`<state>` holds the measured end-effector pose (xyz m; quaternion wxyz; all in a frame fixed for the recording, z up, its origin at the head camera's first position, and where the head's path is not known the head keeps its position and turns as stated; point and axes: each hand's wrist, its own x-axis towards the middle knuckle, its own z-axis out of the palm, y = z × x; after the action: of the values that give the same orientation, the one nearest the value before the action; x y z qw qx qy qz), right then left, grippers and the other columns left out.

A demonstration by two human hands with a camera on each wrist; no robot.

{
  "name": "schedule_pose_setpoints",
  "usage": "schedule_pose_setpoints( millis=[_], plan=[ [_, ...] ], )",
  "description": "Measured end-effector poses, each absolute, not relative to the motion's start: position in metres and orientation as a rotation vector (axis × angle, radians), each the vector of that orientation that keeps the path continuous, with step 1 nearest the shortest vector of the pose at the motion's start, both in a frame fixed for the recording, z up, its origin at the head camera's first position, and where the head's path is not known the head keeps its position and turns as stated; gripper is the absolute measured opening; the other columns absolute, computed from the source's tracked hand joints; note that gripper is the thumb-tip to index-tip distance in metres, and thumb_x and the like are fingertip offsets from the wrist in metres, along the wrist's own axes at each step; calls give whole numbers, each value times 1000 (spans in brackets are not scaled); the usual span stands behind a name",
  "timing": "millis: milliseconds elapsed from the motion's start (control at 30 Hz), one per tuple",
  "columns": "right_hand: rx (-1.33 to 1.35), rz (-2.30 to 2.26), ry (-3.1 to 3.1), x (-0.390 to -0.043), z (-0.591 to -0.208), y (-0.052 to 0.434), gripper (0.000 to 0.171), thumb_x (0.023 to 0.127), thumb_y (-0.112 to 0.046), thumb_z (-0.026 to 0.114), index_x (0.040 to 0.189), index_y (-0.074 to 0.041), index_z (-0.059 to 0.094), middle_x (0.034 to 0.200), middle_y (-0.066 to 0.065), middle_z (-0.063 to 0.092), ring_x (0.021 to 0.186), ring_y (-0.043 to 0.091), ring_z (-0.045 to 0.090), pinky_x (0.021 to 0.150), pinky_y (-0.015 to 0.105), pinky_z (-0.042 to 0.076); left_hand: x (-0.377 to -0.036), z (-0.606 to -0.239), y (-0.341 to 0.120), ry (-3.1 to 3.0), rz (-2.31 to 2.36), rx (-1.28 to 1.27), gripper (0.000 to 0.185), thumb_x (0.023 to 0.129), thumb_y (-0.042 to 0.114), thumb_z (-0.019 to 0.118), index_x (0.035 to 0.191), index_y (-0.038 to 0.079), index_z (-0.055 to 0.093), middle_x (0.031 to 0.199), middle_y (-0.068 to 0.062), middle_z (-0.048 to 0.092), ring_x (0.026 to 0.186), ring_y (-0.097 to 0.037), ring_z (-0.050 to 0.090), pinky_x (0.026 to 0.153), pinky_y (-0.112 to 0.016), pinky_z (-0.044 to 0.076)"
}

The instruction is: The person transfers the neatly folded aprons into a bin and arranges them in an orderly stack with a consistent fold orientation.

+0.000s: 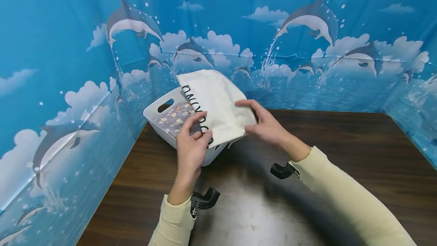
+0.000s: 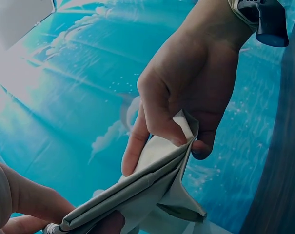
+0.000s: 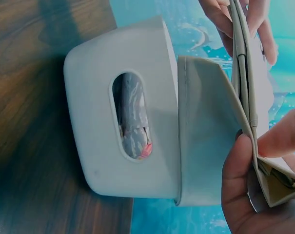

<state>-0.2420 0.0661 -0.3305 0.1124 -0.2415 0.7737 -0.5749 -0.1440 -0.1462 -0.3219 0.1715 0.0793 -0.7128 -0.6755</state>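
Head view is showing black cursive lettering, unreadable, on a folded white cloth [image 1: 218, 101]. Left hand [image 1: 189, 147] and right hand [image 1: 266, 126] are pinching its edges above a white plastic basket [image 1: 155, 111].

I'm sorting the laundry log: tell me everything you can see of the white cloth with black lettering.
The white cloth is folded flat in several layers, looks like cotton, and has black looping script along its left edge. It is held tilted over the white basket, its lower part against the basket rim. The left hand pinches the lettered edge; the right hand pinches the right corner.
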Motion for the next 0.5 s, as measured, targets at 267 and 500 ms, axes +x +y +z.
schedule_pose_setpoints(
  millis=[267, 500],
  plan=[
    [-785, -1717, 2258, -246, -322, 59, 73, 93, 6, 61, 157, -27, 49, 168, 4, 35, 132, 34, 50, 84, 42, 56, -143, -316, -152, -1961, -1924, 210, 49, 97, -7, 68, 140, 15, 70, 143, -6, 62, 68, -8, 66, 63, -23, 53],
    [-858, -1699, 2263, -249, -314, 52, 72, 92, 6, 61, 156, -25, 50, 168, 4, 35, 134, 32, 49, 84, 40, 56, -140, -315, -155, -1895, -1895, 220, 49, 95, -9, 67, 139, 13, 70, 141, -7, 64, 57, -7, 53, 59, -20, 47]
  ],
)
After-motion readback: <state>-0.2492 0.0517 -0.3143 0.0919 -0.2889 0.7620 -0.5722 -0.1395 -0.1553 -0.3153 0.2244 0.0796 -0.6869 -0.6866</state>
